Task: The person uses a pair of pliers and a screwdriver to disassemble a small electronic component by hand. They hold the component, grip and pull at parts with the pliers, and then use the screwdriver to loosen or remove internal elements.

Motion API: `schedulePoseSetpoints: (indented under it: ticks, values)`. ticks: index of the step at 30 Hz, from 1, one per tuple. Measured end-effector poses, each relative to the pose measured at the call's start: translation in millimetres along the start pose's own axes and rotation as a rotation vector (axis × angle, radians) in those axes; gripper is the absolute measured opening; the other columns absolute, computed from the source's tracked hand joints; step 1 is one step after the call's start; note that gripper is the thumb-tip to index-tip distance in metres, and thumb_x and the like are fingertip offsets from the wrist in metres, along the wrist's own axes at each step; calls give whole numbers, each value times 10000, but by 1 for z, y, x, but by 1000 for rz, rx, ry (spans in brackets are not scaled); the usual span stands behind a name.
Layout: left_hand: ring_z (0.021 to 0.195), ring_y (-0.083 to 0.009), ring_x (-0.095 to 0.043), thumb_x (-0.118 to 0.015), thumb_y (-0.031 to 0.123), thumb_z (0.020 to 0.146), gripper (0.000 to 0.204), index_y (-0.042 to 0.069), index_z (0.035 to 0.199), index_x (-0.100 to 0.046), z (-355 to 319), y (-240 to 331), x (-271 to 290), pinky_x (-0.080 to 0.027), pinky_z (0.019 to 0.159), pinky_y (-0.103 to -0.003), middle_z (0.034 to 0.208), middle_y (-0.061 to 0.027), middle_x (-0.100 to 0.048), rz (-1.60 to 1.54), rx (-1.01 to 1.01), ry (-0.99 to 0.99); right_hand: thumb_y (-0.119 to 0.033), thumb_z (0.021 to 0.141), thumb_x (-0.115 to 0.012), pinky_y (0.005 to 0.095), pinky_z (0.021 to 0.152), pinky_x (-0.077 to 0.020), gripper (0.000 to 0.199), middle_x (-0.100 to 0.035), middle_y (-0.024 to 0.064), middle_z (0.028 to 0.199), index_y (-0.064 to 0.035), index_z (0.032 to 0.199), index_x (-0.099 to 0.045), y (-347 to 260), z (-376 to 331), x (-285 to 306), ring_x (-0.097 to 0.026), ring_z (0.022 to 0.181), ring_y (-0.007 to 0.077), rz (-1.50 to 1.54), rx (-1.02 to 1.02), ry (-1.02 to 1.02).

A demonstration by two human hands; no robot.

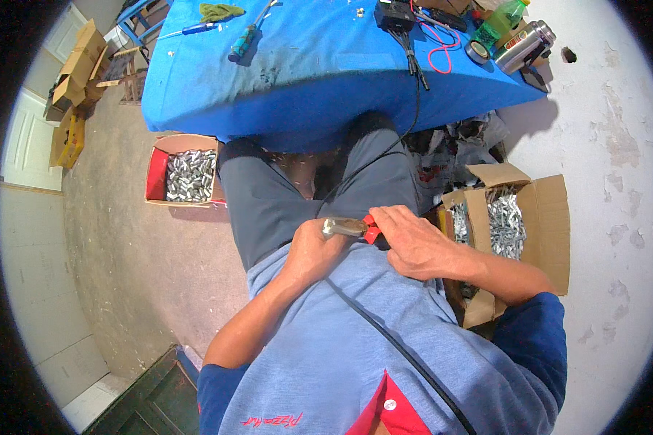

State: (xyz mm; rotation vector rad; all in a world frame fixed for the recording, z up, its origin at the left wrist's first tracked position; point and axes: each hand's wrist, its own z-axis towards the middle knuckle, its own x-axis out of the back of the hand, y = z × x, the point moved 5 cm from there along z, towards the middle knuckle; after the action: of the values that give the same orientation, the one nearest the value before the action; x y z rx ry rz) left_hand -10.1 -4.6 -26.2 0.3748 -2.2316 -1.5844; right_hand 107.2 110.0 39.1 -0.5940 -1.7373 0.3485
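In front of my belly I hold a pair of red-handled pliers (pixel 371 230), their metal head pointing left. My right hand (pixel 419 245) is closed round the handles, hiding most of them. My left hand (pixel 314 251) is closed right beside the metal head, its fingers curled under and mostly out of sight. What it grips, perhaps a small metal piece, is hidden. To the left of my knees stands an open carton of small silver metal parts (pixel 190 176). At my right side an open cardboard box (pixel 548 230) contains many silvery metal pieces (pixel 506 225).
A blue-covered table (pixel 297 80) stands ahead, bearing screwdrivers (pixel 241 45), a green bottle (pixel 499 27), a steel flask (pixel 527 47) and a black device (pixel 395 14). A black cable (pixel 392 337) runs down over my shirt. A peeling white wall rises at the right.
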Motion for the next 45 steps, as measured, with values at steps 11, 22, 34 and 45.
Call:
schedulePoseSetpoints:
  ticks: [11,22,34,45]
  values:
    - [668,-157,-571,-529,125,883,227,12,999,-688,-1,11,2,-472,638,-367,729,-139,-651,193,-42,-103,-15,715,-532,462,783,-460,396,-539,209,973,34,1101,-463,4,0,-1,-523,916,384,-98,118,183]
    - [749,-343,-678,-573,182,848,228,41,974,-702,-2,8,2,-505,668,-405,804,-208,-676,138,-41,-97,-24,709,-538,462,800,-415,365,-528,179,930,35,1065,-482,-1,1,1,-514,878,360,-191,151,183]
    - [767,-290,-661,-559,157,857,235,30,1003,-693,-5,15,1,-507,691,-387,825,-197,-682,149,-78,-111,-8,674,-575,448,862,-396,501,-509,221,1072,52,1151,-435,10,0,-12,-497,999,385,-115,157,163]
    - [640,-175,-600,-561,115,847,198,-19,942,-672,-9,4,6,-480,620,-368,708,-159,-653,266,18,-54,-46,720,-553,455,831,-402,349,-556,190,977,25,1055,-484,14,2,-21,-532,923,356,-111,121,168]
